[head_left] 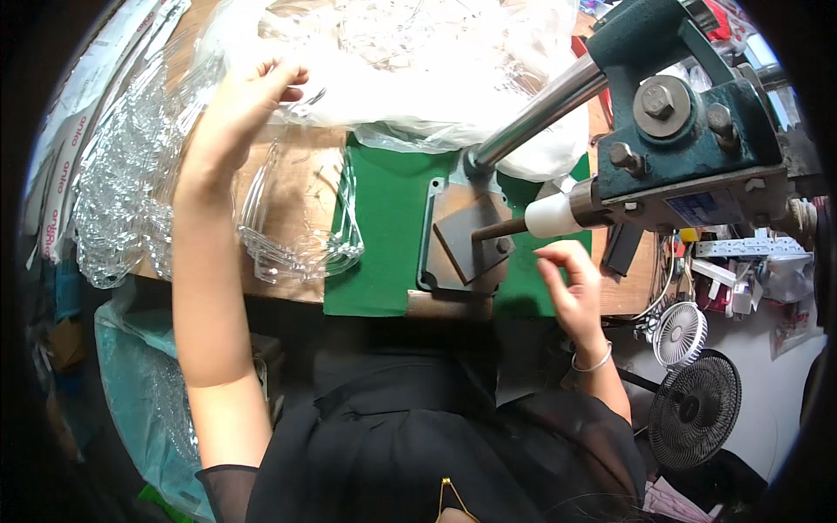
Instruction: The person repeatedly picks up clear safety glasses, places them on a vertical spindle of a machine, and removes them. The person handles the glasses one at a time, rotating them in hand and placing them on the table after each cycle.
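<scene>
The left hand (pixel 248 105) reaches up across the worktop (pixel 296 179), fingers curled and pinching the edge of a clear plastic bag (pixel 392 61) that lies bunched along the far side. Whether a clear piece sits between the fingertips cannot be told. Just below that arm, a stack of clear plastic parts (pixel 301 240) rests partly on the wood and partly on the green mat (pixel 384 227). To the left, more clear parts are heaped in a long pile (pixel 118 192) beside white printed cartons (pixel 65 148).

The right hand (pixel 571 283) hovers at the near edge of the mat, fingers loosely bent and holding nothing, a silver bangle (pixel 593 360) on its wrist. It is just beside the dark metal plate (pixel 466 240) of a hand press (pixel 680 131), whose teal body sits to the right with a steel lever (pixel 540 109) slanting down and a white ram (pixel 554 215) pointing at the plate.

Two small fans (pixel 689 383) stand at the lower right.
</scene>
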The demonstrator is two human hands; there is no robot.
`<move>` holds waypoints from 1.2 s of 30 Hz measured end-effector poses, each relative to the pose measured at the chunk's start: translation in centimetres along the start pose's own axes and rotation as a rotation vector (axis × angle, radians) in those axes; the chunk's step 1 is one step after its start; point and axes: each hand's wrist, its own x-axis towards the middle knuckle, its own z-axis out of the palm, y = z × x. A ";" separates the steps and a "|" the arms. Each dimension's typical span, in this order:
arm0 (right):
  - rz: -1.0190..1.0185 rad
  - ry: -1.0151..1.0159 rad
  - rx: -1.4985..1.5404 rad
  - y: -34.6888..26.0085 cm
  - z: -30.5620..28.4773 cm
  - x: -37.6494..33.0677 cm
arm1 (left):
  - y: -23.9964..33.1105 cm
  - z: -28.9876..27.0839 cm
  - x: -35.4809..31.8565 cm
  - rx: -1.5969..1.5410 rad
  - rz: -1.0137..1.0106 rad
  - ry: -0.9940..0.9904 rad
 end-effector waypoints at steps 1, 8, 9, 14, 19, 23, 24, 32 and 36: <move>0.028 -0.052 -0.021 1.1 0.1 -0.4 | 1.4 0.5 -0.6 -0.142 -0.032 -0.028; -0.034 -0.018 -0.683 6.5 2.4 -0.1 | 6.5 6.3 -9.3 -0.880 0.006 -0.212; -0.019 -0.011 -0.753 6.9 2.6 -0.5 | 6.2 6.8 -10.3 -1.005 -0.009 -0.249; -0.070 0.110 -0.500 7.3 1.0 -1.6 | 7.4 10.2 -14.7 -0.755 -0.038 -0.070; 0.208 0.231 -0.124 9.2 1.9 -0.4 | 8.1 13.8 -15.3 -0.924 -0.038 0.019; 0.184 0.286 -0.134 10.2 3.5 -1.3 | 7.8 14.0 -16.6 -0.930 -0.070 -0.061; 0.147 0.272 -0.181 10.2 3.5 -1.1 | 7.6 14.0 -16.8 -0.945 -0.130 -0.083; 0.077 0.193 -0.303 10.3 3.3 0.2 | 5.5 14.9 -17.2 -0.621 0.039 -0.258; 0.224 0.124 -0.005 7.0 2.0 0.8 | 5.7 15.3 -17.8 -0.764 -0.109 -0.279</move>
